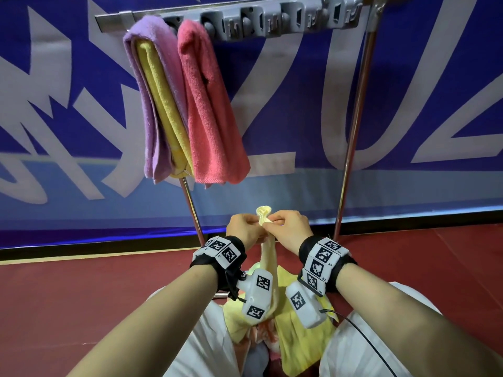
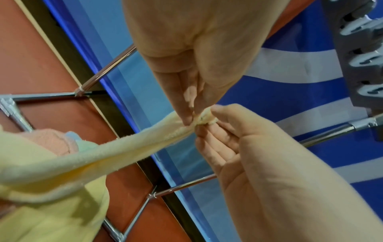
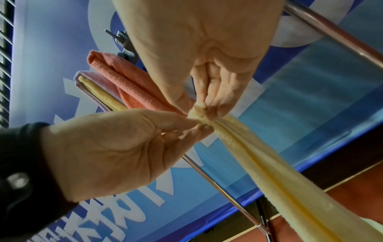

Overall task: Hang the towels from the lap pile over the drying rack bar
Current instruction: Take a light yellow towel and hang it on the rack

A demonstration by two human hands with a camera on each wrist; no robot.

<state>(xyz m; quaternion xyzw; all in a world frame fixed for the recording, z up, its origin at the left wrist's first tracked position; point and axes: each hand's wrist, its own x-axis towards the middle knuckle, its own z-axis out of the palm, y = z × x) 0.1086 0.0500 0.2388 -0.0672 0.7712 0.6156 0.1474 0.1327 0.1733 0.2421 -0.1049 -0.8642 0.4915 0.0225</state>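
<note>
Both hands hold up a pale yellow towel [image 1: 263, 212] by one bunched corner in front of the rack's legs. My left hand [image 1: 251, 220] pinches the corner from the left and my right hand [image 1: 275, 223] pinches it from the right, fingertips almost touching. In the left wrist view the left hand [image 2: 191, 117] pinches the towel [image 2: 124, 155], which stretches down to the lap pile [image 1: 294, 336]. The right wrist view shows my right hand [image 3: 207, 108] gripping the same corner. The rack bar [image 1: 114, 19] runs across the top, well above both hands.
A purple towel [image 1: 152, 91], a yellow towel [image 1: 163, 104] inside it and a pink towel [image 1: 209, 104] hang at the bar's left end. A grey clip strip [image 1: 272, 23] covers the rest of the bar. Chrome rack legs [image 1: 353, 131] stand on the red floor against a blue banner.
</note>
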